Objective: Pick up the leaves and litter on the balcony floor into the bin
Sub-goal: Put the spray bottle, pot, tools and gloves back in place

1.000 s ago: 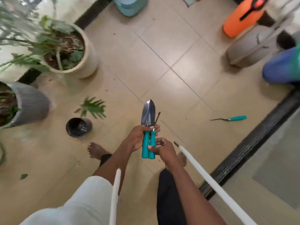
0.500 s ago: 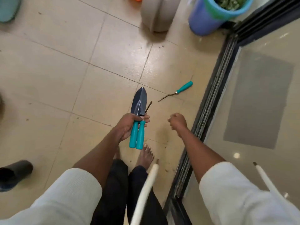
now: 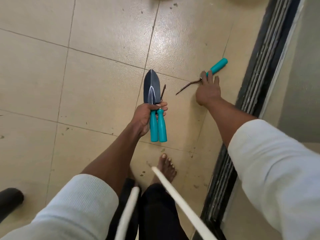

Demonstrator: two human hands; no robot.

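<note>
My left hand [image 3: 145, 116] grips two teal-handled garden tools together: a dark trowel [image 3: 152, 89] and a thin hooked tool [image 3: 162, 91] beside it, both pointing away from me. A third teal-handled tool [image 3: 218, 65] with a bent metal prong lies on the tiled floor near the door track. My right hand [image 3: 207, 89] reaches down over it with fingers spread, fingertips touching its metal neck. No leaves or bin are in view.
A black sliding-door track [image 3: 256, 80] runs along the right. A small black pot [image 3: 10, 199] lies at the lower left edge. Two white cords [image 3: 174, 193] dangle in front of me. My bare foot [image 3: 167, 168] stands on the beige tiles.
The view has swung toward the door. My right hand let go of the tools, opened and reached down to the tool on the floor. My left hand kept the two tools.
</note>
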